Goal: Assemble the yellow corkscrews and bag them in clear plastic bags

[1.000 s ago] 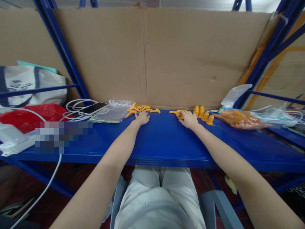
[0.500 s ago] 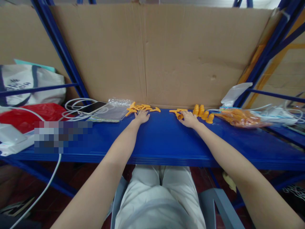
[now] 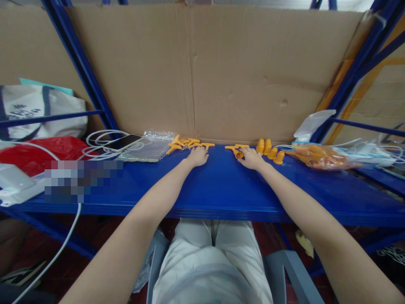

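My left hand [image 3: 198, 156] rests at the back of the blue shelf. Its fingers curl in at the shaft of a corkscrew [image 3: 208, 145] with an orange T-shaped handle, whose lower part they hide. Left of that hand lies a loose pile of similar corkscrews [image 3: 175, 145], some spiral tips showing. My right hand [image 3: 251, 158] has thumb and fingers around an orange bell-shaped cup [image 3: 239, 155], its open end facing left. Beside this cup lie more orange T-handled pieces [image 3: 230, 147], partly covered by the hand. Several orange cups [image 3: 267, 147] stand just right of it.
A clear plastic bag [image 3: 147, 152], a phone [image 3: 123, 143] and coiled white cable [image 3: 95, 137] lie on the left, near a white power strip [image 3: 19, 190]. To the right sits a bag of orange parts [image 3: 319, 156]. A cardboard panel [image 3: 221, 76] closes the back.
My left hand has moved right, from the corkscrew pile to the single corkscrew at its right end, which has turned slightly. My right hand stays at the cup.
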`<move>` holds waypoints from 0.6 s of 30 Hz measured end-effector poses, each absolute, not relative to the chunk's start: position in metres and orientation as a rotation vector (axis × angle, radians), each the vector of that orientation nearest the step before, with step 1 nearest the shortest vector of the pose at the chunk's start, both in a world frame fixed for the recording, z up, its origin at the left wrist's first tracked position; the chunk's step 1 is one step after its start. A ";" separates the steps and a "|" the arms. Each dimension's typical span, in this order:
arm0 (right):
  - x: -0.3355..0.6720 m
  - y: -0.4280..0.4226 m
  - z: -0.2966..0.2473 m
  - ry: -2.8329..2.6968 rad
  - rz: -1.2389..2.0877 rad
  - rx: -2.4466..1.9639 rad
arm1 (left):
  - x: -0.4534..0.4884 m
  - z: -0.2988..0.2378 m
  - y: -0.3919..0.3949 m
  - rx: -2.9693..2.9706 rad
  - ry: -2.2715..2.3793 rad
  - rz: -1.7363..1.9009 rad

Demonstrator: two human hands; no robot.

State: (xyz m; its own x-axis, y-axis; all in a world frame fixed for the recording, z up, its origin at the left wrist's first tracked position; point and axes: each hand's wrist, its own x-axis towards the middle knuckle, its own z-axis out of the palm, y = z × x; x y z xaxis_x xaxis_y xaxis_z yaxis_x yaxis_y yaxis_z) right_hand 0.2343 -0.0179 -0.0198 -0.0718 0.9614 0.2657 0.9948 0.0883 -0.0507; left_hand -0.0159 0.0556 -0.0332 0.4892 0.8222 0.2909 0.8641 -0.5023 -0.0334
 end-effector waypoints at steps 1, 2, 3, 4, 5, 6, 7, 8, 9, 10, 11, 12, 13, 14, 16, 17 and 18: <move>0.234 -0.018 -0.020 -2.134 -0.213 -1.969 | -0.015 -0.032 0.054 -2.559 -1.434 -0.337; 0.234 -0.018 -0.020 -2.135 -0.213 -1.970 | -0.013 -0.032 0.053 -2.563 -1.405 -0.316; 0.234 -0.018 -0.019 -2.137 -0.211 -1.970 | -0.012 -0.031 0.051 -2.569 -1.376 -0.300; 0.234 -0.019 -0.019 -2.140 -0.206 -1.969 | -0.011 -0.029 0.049 -2.581 -1.344 -0.292; 0.234 -0.019 -0.019 -2.143 -0.201 -1.967 | -0.010 -0.028 0.047 -2.599 -1.313 -0.295; 0.234 -0.019 -0.018 -2.146 -0.197 -1.965 | -0.008 -0.026 0.044 -2.623 -1.282 -0.306; 0.233 -0.020 -0.018 -2.148 -0.192 -1.966 | -0.006 -0.025 0.041 -2.653 -1.250 -0.326; 0.233 -0.020 -0.017 -2.149 -0.187 -1.969 | -0.004 -0.023 0.037 -2.688 -1.219 -0.348; 0.233 -0.020 -0.016 -2.143 -0.181 -1.978 | -0.002 -0.022 0.034 -2.722 -1.186 -0.367; 0.233 -0.019 -0.016 -2.133 -0.173 -1.989 | 0.001 -0.020 0.030 -2.751 -1.149 -0.380; 0.234 -0.019 -0.015 -2.120 -0.161 -1.998 | 0.003 -0.019 0.026 -2.774 -1.111 -0.393; 0.235 -0.018 -0.014 -2.100 -0.151 -2.006 | 0.006 -0.018 0.023 -2.794 -1.079 -0.409; 0.238 -0.017 -0.012 -2.072 -0.147 -2.009 | 0.008 -0.017 0.020 -2.815 -1.049 -0.431; 0.240 -0.017 -0.011 -2.037 -0.150 -2.012 | 0.011 -0.017 0.017 -2.840 -1.025 -0.456; 0.248 -0.016 -0.008 -1.956 -0.188 -2.022 | 0.013 -0.017 0.015 -2.886 -0.992 -0.512; 0.253 -0.016 -0.006 -1.912 -0.215 -2.040 | 0.014 -0.018 0.016 -2.899 -0.981 -0.542; 0.258 -0.016 -0.005 -1.871 -0.244 -2.065 | 0.014 -0.019 0.017 -2.900 -0.975 -0.571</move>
State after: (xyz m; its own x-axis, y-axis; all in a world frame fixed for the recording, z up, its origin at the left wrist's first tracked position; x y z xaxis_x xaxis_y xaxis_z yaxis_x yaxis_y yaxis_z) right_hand 0.2581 -0.0163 -0.0046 0.1171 0.9291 0.3507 0.9880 -0.0732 -0.1362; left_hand 0.0138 0.0171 -0.0188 0.7366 0.5781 0.3510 0.5889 -0.8035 0.0872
